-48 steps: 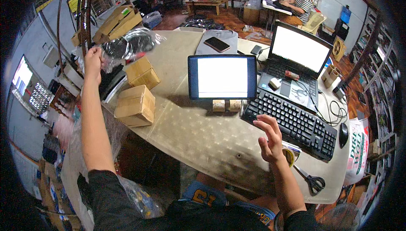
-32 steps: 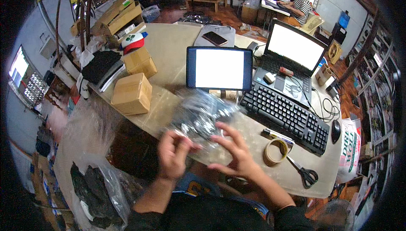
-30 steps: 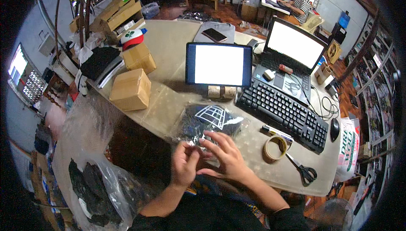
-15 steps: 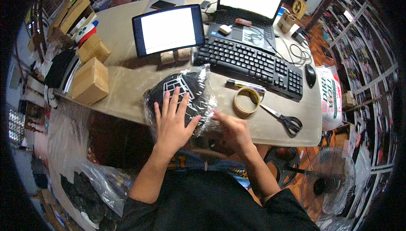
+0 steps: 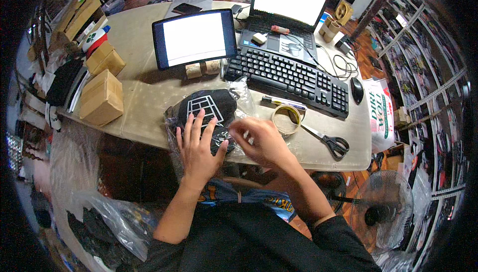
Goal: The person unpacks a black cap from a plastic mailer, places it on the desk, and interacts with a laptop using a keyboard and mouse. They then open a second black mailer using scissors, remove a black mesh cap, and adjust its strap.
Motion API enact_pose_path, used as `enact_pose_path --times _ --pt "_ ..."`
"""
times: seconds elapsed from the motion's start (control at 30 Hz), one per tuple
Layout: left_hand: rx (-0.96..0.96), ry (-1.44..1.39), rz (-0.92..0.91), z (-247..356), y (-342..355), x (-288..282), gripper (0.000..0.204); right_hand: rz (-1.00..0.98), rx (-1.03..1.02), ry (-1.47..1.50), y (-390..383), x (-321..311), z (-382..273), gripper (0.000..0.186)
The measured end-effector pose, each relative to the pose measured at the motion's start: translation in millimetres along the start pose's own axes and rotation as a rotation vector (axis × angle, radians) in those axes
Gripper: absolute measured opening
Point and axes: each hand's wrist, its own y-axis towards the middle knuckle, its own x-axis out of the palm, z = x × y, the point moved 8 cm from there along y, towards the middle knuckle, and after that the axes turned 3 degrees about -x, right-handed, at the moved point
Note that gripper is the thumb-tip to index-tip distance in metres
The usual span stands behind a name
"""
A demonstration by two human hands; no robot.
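A black bundle [image 5: 211, 103] with a white grid print lies in a clear plastic bag [image 5: 242, 92] at the table's near edge. My left hand [image 5: 199, 147] presses flat on its lower part, fingers spread. Over the bundle's right side is my right hand [image 5: 259, 141], its fingers curled in; whether plastic is pinched in them is hidden. Just right of that hand sits a tape roll [image 5: 275, 117], with scissors [image 5: 334, 146] lying beyond it, black handles to the right. A pen [image 5: 284, 103] rests behind the roll.
A black keyboard [image 5: 291, 80], mouse [image 5: 356, 90], laptop [image 5: 289, 3] and tablet [image 5: 194, 39] stand behind the bundle. Cardboard boxes [image 5: 102, 97] line the left edge. On the right are a printed white bag [image 5: 379, 115] and a floor fan [image 5: 381, 212].
My right hand has moved left and over the bundle's right side, its fingers curling in. The plastic at that side has shifted. My left hand stays spread on the bundle.
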Motion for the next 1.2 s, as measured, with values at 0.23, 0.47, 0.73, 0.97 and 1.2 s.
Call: enact_pose_path --times 0.23,0.47,0.73,0.97,1.2 --pt "0.005 -0.175 0.103 -38 -16 -20 0.041 0.106 0.156 -0.539 7 -5 82 0.031" --pt "-0.401 -0.18 0.282 -132 -44 -29 0.067 -0.285 0.253 -0.327 22 38 77 0.042" --pt "-0.379 -0.45 0.446 -146 -59 -19 0.01 0.054 0.591 1.203 20 59 76 0.007" --pt "-0.529 -0.851 0.607 -168 -82 -20 0.007 0.049 0.683 0.663 7 62 80 0.032" --pt "-0.51 -1.042 0.619 -185 -85 -31 0.015 -0.167 0.515 0.445 32 87 63 0.057"
